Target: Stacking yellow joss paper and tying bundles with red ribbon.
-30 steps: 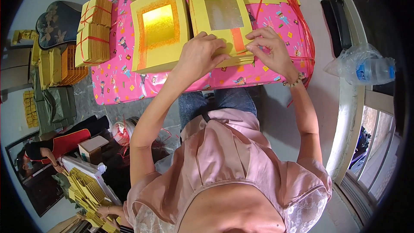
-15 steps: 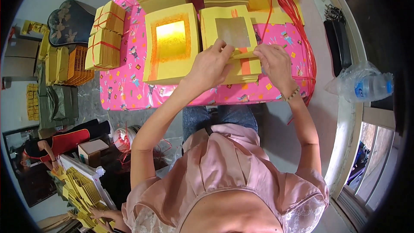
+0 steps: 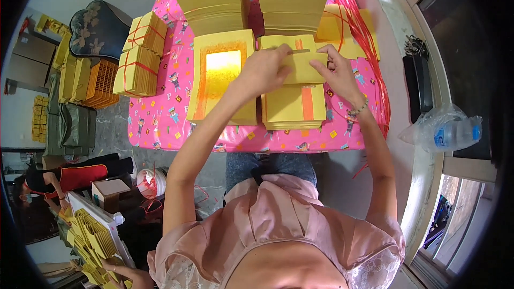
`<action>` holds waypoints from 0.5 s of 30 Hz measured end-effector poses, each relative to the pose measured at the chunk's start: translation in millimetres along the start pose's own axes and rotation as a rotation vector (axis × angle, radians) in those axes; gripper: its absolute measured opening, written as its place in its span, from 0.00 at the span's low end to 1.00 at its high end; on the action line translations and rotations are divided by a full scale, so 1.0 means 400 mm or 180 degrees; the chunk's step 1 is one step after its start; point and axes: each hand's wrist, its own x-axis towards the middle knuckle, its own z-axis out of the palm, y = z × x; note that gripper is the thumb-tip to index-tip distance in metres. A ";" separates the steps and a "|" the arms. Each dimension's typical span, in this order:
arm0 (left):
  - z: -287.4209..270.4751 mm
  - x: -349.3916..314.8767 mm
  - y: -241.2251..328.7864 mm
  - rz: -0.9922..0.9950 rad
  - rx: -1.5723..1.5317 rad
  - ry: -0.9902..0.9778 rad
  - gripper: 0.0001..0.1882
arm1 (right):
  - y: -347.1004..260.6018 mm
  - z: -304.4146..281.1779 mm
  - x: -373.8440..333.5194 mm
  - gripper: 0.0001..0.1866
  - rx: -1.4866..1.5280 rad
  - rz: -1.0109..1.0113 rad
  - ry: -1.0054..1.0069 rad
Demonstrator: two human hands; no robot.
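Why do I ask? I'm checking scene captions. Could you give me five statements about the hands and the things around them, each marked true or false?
1. The left hand and right hand are at a folded yellow sheet. True.
2. The pile with the bright gold square is right of the pile under the hands. False: it is on the left.
3. A beaded bracelet circles the right wrist. True.
4. The tablecloth is plain blue. False: it is pink with printed figures.
5. Red-tied yellow bundles sit on the tablecloth's left side. True.
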 end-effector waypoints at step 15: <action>0.157 -0.018 -0.028 0.0634 0.1308 0.0565 0.46 | 0.070 -0.001 0.209 0.17 -0.1060 0.0040 -0.0171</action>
